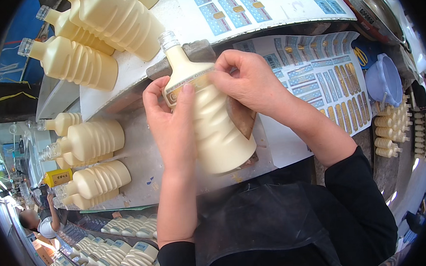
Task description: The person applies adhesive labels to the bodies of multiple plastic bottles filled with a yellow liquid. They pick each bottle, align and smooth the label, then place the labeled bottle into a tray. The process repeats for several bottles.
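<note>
A cream-coloured ribbed bottle (221, 142) with a clear threaded neck lies tilted in front of me, its neck pointing away. My left hand (168, 119) is closed around its left shoulder, the thumb pressed on a gold-and-grey label strip (202, 78) that runs across the shoulder. At the strip's right end, the bent fingers of my right hand (248, 78) pinch together against the bottle; the fingertips partly hide that end. Under the bottle are a grey block (202, 52) and a brown curved piece (242, 116), which seem to support it.
Label sheets (299, 137) lie right of the bottle, with another sheet (288, 9) beyond. Cream bottles (82, 60) lie in groups at left, more (95, 183) below them. A lilac bucket (384, 81) and yellow scissors (361, 56) are at right. A person (46, 226) is at far left.
</note>
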Available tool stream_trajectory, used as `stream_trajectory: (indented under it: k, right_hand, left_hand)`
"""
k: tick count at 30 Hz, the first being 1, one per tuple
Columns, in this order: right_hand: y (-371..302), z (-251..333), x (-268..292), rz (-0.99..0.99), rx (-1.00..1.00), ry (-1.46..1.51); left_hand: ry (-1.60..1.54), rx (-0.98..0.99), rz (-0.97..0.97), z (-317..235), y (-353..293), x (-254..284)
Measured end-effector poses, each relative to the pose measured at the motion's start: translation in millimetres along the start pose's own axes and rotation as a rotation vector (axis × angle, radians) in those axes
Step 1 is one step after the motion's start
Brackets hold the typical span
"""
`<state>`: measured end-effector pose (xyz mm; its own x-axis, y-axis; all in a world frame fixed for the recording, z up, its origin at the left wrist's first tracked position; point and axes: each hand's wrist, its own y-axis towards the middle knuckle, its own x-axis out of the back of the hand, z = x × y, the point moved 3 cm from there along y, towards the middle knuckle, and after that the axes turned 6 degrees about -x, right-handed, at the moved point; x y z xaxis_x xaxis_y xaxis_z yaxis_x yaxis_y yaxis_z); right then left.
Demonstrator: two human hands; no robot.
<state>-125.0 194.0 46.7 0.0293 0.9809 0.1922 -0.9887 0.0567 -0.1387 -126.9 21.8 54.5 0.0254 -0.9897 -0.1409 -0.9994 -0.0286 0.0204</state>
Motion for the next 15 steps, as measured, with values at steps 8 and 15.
stream_trajectory:
  k: [8, 15]
  right_hand:
    - [10, -12, 9, 0.058, -0.051, 0.103]
    - [9, -14, 1, 0.132, -0.051, 0.367]
  left_hand:
    - [-0.024, -0.005, 0.024, 4, 2, 1]
    - [-0.060, -0.099, 0.002, 12, 5, 5]
